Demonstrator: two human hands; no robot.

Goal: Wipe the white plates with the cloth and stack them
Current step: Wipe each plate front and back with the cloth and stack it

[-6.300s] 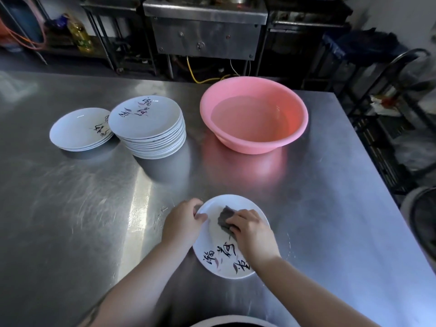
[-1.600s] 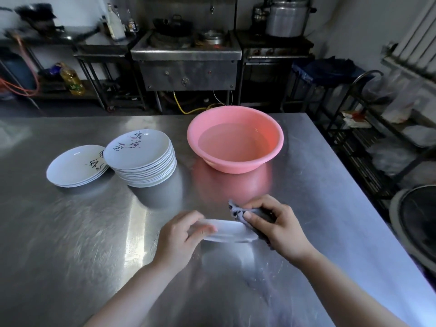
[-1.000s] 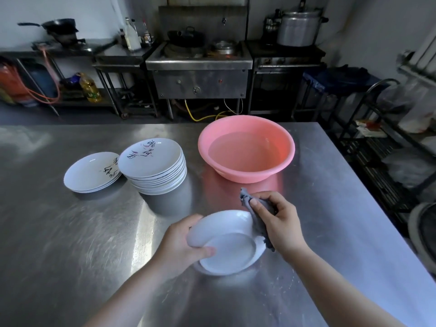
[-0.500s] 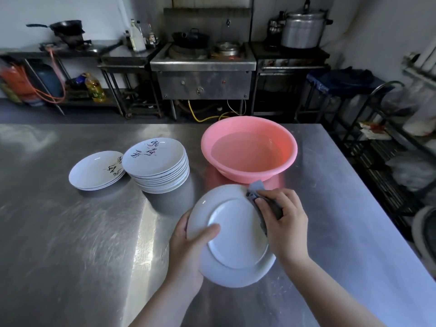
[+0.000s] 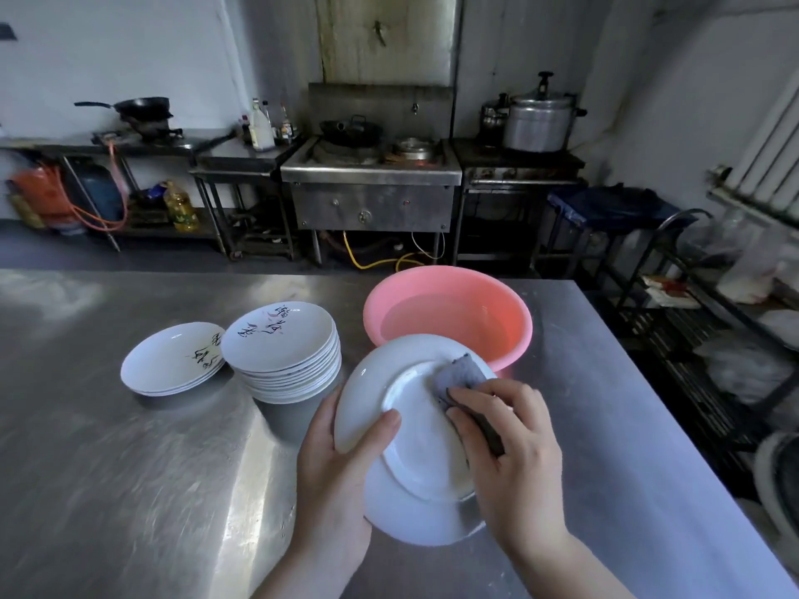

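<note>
My left hand [image 5: 335, 473] grips a white plate [image 5: 415, 460] by its left rim, thumb across the underside, holding it tilted up above the table with its bottom toward me. My right hand [image 5: 514, 460] holds a grey cloth [image 5: 458, 376] and presses it against the upper right of the plate's underside. A tall stack of white plates [image 5: 285, 352] with black writing stands at the middle left. A low stack of white plates [image 5: 173, 361] lies just left of it.
A pink basin [image 5: 514, 313] holding water stands on the steel table [image 5: 129, 469] right behind the held plate. The table's right edge runs close by, with metal racks [image 5: 691, 339] beyond. Stoves and pots line the far wall.
The plate was lifted off the table and turned bottom-up. Since half a second ago it has tilted further toward me, and the cloth has come onto the plate's underside.
</note>
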